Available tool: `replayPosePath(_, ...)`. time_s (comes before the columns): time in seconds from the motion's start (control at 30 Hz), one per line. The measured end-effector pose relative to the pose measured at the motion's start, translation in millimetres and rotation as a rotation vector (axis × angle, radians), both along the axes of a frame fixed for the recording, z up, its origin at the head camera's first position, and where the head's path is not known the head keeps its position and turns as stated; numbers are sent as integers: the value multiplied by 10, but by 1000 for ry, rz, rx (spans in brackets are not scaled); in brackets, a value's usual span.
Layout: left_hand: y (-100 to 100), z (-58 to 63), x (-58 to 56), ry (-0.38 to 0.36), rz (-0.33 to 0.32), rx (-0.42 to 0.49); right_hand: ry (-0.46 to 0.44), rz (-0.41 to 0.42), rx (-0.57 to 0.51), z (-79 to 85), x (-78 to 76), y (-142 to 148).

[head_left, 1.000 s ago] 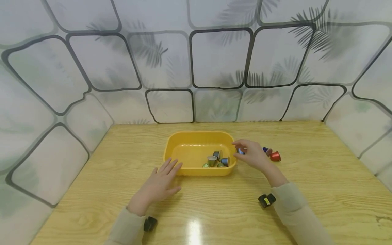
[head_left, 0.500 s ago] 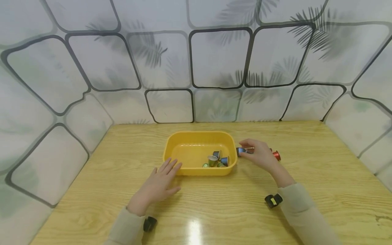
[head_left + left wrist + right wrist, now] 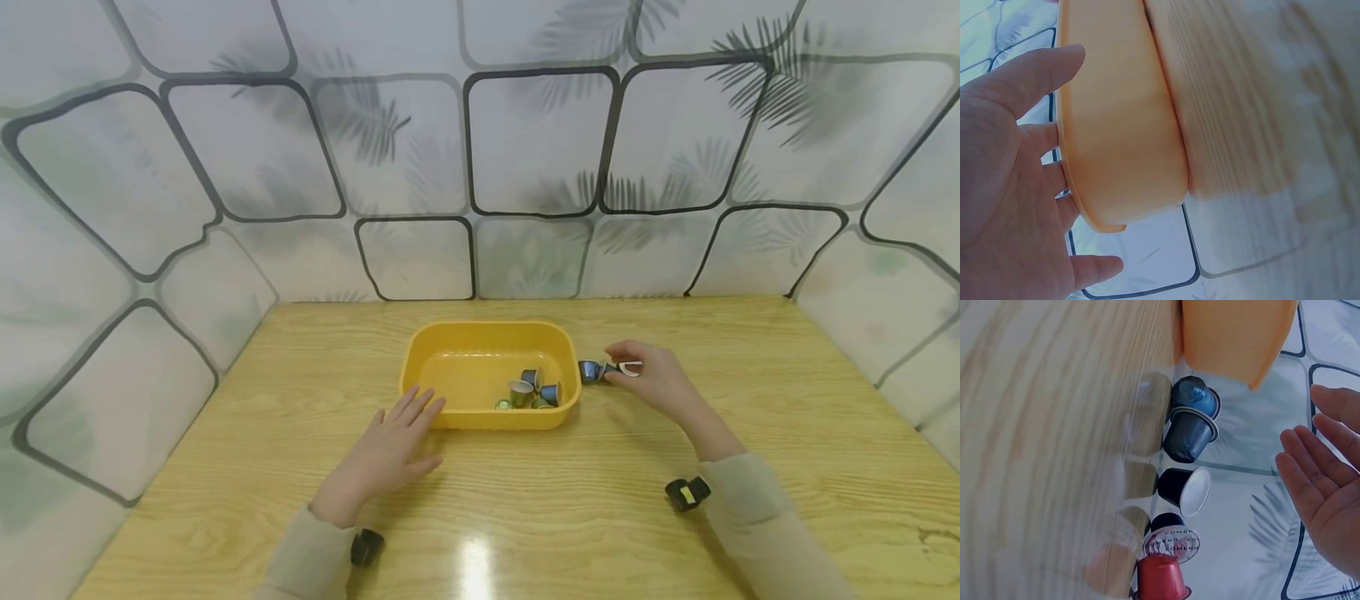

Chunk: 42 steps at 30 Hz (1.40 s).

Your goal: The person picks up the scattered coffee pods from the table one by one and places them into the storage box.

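My left hand (image 3: pixel 386 458) lies with its fingers spread on the front left rim of a yellow plastic tub (image 3: pixel 491 420); its thumb stays apart. My right hand (image 3: pixel 660 387) hovers over a row of coffee capsules to the tub's right. In the right wrist view its relaxed fingers (image 3: pixel 1300 472) hold nothing and stand apart from the capsules. That row has a blue capsule (image 3: pixel 1186 394), a dark grey one (image 3: pixel 1185 440), a black one (image 3: pixel 1171 486) with a silver lid, one with a printed lid (image 3: pixel 1175 544), and a red one (image 3: pixel 1161 579). In the head view the hand hides the red capsule.
Several capsules lie in the tub's front right corner, among them a green one (image 3: pixel 521 395) and a blue one (image 3: pixel 551 394). The wooden table (image 3: pixel 480 492) ends at a patterned wall (image 3: pixel 540 142) behind the tub. Each wrist carries a small black device (image 3: pixel 687 494).
My right hand has moved right, away from the tub's rim and along the capsule row. Blue and dark capsules beside the tub have come into sight, while the red one became hidden. My left hand stays still.
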<state>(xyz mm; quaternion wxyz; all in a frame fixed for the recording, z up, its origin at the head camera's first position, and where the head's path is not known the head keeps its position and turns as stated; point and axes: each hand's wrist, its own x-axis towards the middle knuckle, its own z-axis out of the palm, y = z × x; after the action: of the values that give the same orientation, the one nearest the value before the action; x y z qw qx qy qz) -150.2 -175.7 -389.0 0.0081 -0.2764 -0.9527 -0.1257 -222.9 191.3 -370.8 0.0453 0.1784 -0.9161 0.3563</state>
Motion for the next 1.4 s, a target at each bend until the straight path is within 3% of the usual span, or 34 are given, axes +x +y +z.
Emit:
replayPosePath(1.0, 6, 26, 6, -22, 8, -12, -1, -84, 33, -47, 71, 487)
replayPosePath(1.4, 5, 34, 14, -25, 6, 7, -49, -94, 76, -43, 45, 616)
